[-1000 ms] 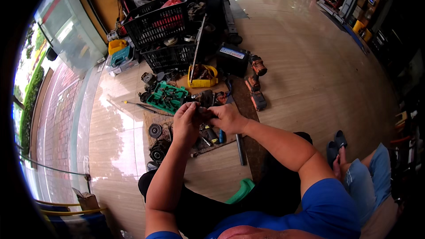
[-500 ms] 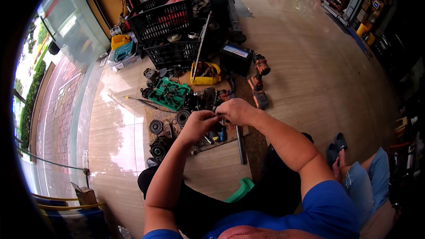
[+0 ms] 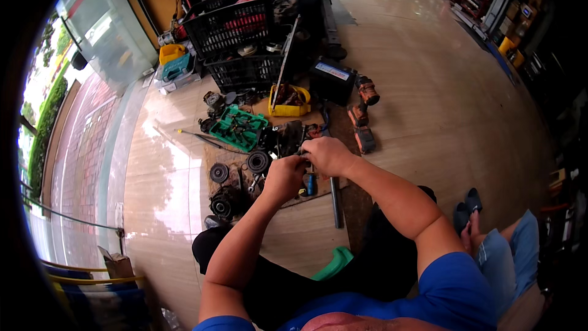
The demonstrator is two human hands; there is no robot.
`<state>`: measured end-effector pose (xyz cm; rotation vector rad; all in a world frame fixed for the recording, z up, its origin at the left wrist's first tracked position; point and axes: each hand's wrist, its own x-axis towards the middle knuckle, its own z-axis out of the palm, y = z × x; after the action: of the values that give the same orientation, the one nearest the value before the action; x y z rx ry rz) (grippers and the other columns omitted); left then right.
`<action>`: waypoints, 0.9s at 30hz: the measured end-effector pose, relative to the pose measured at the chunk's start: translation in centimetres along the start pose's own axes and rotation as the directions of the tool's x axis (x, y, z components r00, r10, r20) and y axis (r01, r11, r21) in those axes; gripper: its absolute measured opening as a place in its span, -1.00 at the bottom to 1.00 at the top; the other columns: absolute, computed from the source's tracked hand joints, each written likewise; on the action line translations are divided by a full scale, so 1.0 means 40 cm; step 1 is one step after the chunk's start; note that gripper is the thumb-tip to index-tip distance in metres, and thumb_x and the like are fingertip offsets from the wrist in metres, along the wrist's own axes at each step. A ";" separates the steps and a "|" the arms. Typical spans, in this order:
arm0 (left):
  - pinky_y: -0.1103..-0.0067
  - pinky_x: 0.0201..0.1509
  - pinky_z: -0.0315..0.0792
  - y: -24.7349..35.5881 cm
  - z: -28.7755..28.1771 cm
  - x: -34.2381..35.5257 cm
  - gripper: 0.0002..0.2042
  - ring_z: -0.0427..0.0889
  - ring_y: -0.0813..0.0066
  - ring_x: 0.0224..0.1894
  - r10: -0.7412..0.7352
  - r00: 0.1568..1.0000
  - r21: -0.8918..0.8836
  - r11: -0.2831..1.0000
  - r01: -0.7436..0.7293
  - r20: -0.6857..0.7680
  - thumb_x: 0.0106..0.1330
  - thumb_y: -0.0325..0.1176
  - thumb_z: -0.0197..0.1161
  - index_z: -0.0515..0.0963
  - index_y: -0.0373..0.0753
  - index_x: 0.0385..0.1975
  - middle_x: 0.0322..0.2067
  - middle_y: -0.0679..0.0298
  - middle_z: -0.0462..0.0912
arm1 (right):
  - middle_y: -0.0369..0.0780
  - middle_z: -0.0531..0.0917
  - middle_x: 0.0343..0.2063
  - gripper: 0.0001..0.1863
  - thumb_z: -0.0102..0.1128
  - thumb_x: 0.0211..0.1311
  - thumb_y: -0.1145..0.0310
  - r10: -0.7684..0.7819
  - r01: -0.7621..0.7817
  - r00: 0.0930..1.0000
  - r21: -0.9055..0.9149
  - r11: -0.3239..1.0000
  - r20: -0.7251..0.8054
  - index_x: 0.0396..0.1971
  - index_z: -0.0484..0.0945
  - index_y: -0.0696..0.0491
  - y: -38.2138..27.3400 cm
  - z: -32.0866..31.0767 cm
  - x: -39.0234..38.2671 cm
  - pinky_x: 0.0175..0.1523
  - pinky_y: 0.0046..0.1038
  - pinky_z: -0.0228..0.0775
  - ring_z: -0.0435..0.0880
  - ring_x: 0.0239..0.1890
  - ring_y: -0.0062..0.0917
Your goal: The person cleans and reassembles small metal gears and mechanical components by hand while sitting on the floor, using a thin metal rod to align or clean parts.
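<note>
My left hand and my right hand meet fingertip to fingertip over a brown mat. Fingers on both are curled closed, and whatever small thing lies between them is hidden. Just beyond them sits a dark, greasy metal machine part. Close under my hands lie a blue-handled tool and a long grey metal bar. Left of my left hand are a black pulley, a second round wheel and a dark ribbed metal unit.
A green tool case lies open, near a yellow cut-open container. Behind stand black crates and a black battery. An orange-and-black cordless drill is to the right. A person's sandalled foot shows at right.
My left hand has turned and shifted slightly right and down, closer against my right hand. My right hand stays nearly in place. The whole view has shifted a little.
</note>
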<state>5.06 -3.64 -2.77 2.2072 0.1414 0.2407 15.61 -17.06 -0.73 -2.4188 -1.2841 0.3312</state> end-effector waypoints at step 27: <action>0.70 -0.27 0.47 -0.065 0.028 0.036 -0.77 0.58 0.63 -0.32 -0.346 0.937 -0.826 0.539 0.162 -0.043 0.36 -0.42 0.15 0.54 -0.37 -0.06 -0.27 0.28 0.65 | -0.19 0.66 -0.54 -0.88 0.17 0.20 0.49 0.150 0.087 0.942 0.650 0.755 -0.301 -0.31 0.59 0.21 -0.050 0.073 -0.017 -0.36 -0.51 0.42 0.56 -0.51 -0.66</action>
<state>6.69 -2.66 -5.33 1.1899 0.3850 0.2914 12.63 -15.94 -2.47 -1.7839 -0.7870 0.2967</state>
